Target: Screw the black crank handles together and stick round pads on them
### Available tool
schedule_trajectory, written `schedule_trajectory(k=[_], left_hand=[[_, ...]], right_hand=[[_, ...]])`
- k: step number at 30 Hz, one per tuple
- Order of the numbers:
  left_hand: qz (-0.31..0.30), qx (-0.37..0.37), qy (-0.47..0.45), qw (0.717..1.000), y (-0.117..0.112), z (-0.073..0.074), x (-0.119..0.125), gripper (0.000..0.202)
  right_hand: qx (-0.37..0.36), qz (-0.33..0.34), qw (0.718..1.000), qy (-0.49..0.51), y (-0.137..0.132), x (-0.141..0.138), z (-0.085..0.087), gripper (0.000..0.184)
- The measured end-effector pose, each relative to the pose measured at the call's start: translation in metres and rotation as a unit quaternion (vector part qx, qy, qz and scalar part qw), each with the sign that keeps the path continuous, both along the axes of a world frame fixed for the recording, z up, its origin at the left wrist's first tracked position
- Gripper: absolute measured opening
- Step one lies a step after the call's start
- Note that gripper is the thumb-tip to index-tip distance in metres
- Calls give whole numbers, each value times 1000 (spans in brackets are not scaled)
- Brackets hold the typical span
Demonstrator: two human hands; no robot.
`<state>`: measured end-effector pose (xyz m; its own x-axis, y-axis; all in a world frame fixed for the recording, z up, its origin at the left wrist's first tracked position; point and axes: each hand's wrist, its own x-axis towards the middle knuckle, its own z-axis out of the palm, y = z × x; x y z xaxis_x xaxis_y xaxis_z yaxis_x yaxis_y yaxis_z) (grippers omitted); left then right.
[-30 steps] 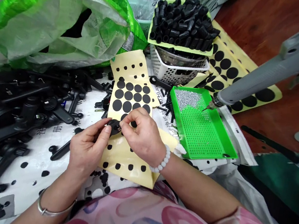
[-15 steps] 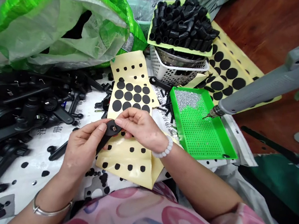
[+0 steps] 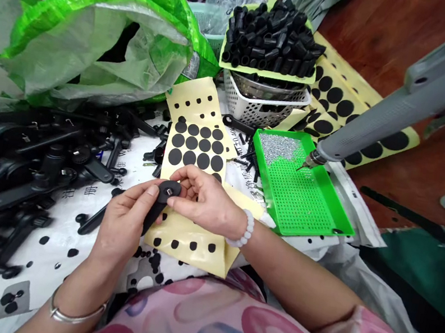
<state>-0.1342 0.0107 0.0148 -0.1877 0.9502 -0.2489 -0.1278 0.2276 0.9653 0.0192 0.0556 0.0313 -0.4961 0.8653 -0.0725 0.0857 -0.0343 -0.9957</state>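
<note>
A black plastic arm (image 3: 152, 214) with a round, disc-like end is held above the work surface. A small silvery metal piece sits in the middle of that round end. My left hand (image 3: 121, 223) is closed around the arm, its thumb lying along the top near the disc. From the other side my right hand (image 3: 215, 209) pinches the disc's rim, thumb at the lower edge and fingers curled behind. Under and beyond both hands lies a yellowish backing sheet (image 3: 164, 172) with rows of round black stickers (image 3: 204, 145).
Several similar black arms (image 3: 52, 161) are heaped at left, below a green and white sack (image 3: 90, 65). A green tray (image 3: 306, 229) holds small silvery parts (image 3: 279, 148). A grey electric screwdriver (image 3: 366, 125) hangs over it. Black tubes (image 3: 270, 35) fill a container behind, above a white basket (image 3: 243, 104).
My right thumb has slid from the top of the disc down to its lower right edge, uncovering more of the round face. The screwdriver has shifted slightly left in view.
</note>
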Motion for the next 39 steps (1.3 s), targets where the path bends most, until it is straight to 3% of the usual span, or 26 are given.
schedule_trajectory(k=[3, 7, 18, 21, 25, 27, 29, 31, 33, 36, 39], left_hand=[[2, -15, -26, 1000, -1, 2, 2, 35], [-8, -31, -45, 998, -1, 8, 3, 38], [-20, -54, -71, 996, -2, 12, 7, 35], [-33, -49, -35, 998, -4, 10, 4, 39], [-47, -13, 41, 998, -6, 5, 3, 42], [-39, -3, 56, 998, -7, 3, 4, 43], [-33, 0, 60, 998, -8, 2, 6, 43], [-27, -1, 65, 998, -10, 1, 8, 43], [-24, -1, 70, 997, -11, 0, 9, 44], [-26, 13, 77, 997, -12, -2, 9, 42], [-21, 31, 84, 996, -14, -2, 10, 41]], right_hand=[[-27, 13, 999, 43, -1, 4, -2, 24], [-14, -39, 997, 62, -2, 7, -5, 20], [197, -100, 975, 3, -6, 11, -14, 21], [316, -111, 941, -56, -8, 12, -17, 23], [485, -147, 840, -192, -14, 12, -17, 28], [525, -172, 800, -233, -17, 11, -17, 27], [531, -194, 789, -242, -20, 10, -16, 25], [515, -202, 801, -229, -23, 9, -16, 22], [471, -204, 837, -190, -24, 8, -16, 19], [340, -207, 912, -98, -23, 7, -17, 12], [204, -196, 959, -29, -20, 5, -17, 11]])
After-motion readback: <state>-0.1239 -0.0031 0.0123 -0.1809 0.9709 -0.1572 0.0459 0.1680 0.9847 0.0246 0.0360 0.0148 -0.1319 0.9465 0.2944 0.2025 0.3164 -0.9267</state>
